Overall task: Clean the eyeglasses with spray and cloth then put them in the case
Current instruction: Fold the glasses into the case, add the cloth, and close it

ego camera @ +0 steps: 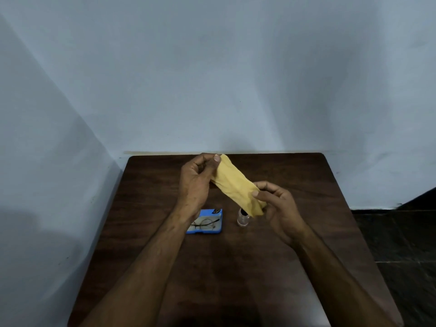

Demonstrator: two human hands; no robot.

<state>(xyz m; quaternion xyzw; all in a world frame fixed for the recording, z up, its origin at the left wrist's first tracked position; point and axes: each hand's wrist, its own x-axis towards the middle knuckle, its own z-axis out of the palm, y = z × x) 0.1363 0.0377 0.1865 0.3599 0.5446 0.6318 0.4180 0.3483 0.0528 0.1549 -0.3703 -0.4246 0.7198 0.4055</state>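
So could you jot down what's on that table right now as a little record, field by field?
surface: dark wooden table set against a pale wall
cloth: yellow cloth, held up above the table, stretched between both hands
left hand: left hand pinches the cloth's upper end
right hand: right hand pinches the cloth's lower end
eyeglasses: eyeglasses lying in the open blue case, partly hidden by the left wrist
spray: small clear spray bottle, upright, right of the case, its top hidden behind the cloth
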